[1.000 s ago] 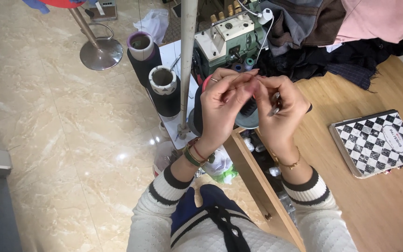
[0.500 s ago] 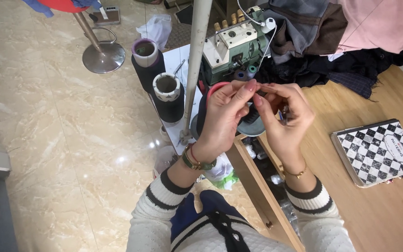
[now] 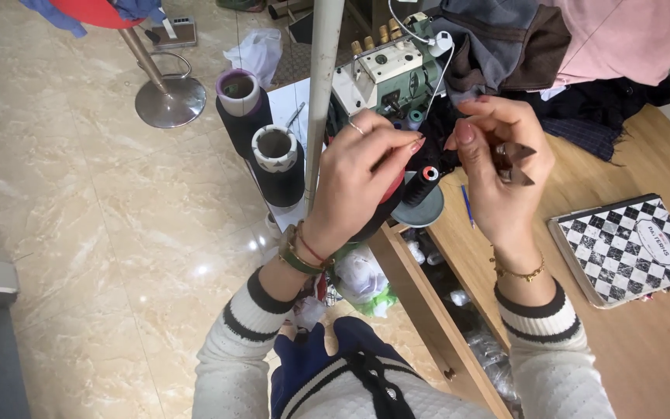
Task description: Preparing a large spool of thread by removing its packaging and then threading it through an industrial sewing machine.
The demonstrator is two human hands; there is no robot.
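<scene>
Left hand (image 3: 358, 174) and right hand (image 3: 498, 167) are raised close together above the black thread spool (image 3: 428, 180) by the sewing machine (image 3: 385, 77); fingertips pinched, thread itself too fine to see; right palm holds small snips (image 3: 515, 163)

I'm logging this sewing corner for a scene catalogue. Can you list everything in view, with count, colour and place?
thread cones: two large, black, on the stand left of the pole
pole: one, pale metal, upright in front of the machine
sewing machine: one, cream and green, top centre on the table
small spool: one, black thread with a red top, on a grey disc below the hands
fabric pile: pink, grey-brown and dark pieces, top right
checkered case: one, black and white, right on the wooden table
stool base: one, chrome, top left on the marble floor
plastic bags: clear and green, under the table edge
left hand: fingertips pinched, ring and bracelets
right hand: holds small dark snips
</scene>
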